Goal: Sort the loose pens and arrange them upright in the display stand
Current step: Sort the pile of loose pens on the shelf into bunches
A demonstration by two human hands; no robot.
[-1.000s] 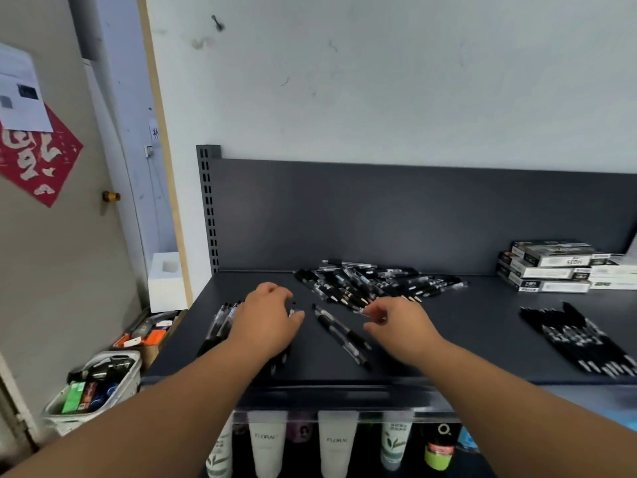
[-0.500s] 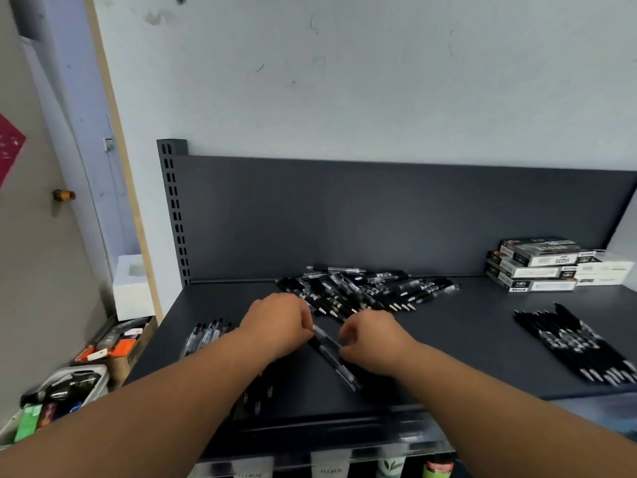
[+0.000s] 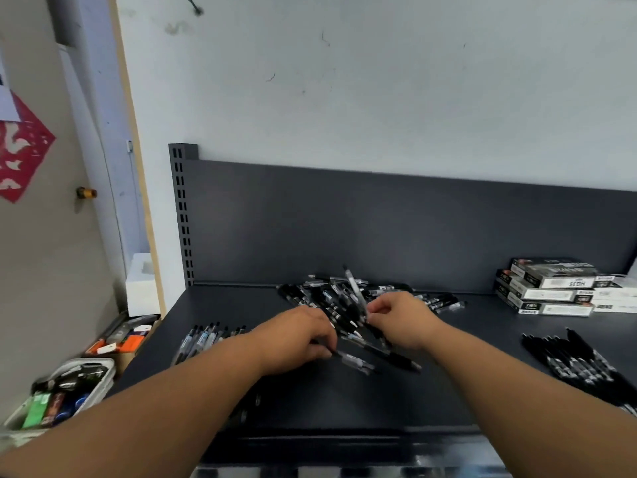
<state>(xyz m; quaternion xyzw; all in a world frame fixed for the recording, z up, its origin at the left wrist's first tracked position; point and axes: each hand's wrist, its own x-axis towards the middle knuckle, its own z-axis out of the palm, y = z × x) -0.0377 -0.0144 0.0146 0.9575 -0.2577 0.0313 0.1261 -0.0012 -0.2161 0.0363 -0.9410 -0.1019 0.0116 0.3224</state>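
A heap of loose black and clear pens [image 3: 331, 294] lies at the back middle of the dark shelf [image 3: 465, 391]. My left hand [image 3: 296, 339] grips the end of a clear pen [image 3: 355, 361] that lies on the shelf. Beside it rests a black pen [image 3: 389, 355]. My right hand [image 3: 403, 319] pinches another clear pen [image 3: 355, 291], which stands nearly upright over the heap. A sorted row of clear pens [image 3: 206, 338] lies at the left, partly behind my left forearm. A row of black pens [image 3: 579, 363] lies at the right. No display stand is in view.
Stacked pen boxes [image 3: 551, 288] sit at the back right against the shelf's back panel. A white basket of small items [image 3: 58, 391] and a cardboard box with orange items [image 3: 124, 339] stand on the floor at the left. A white box [image 3: 141, 288] is beside the shelf upright.
My right hand has moved back toward the heap and lifted a clear pen upright. My left hand has slid right and taken hold of a clear pen on the shelf.
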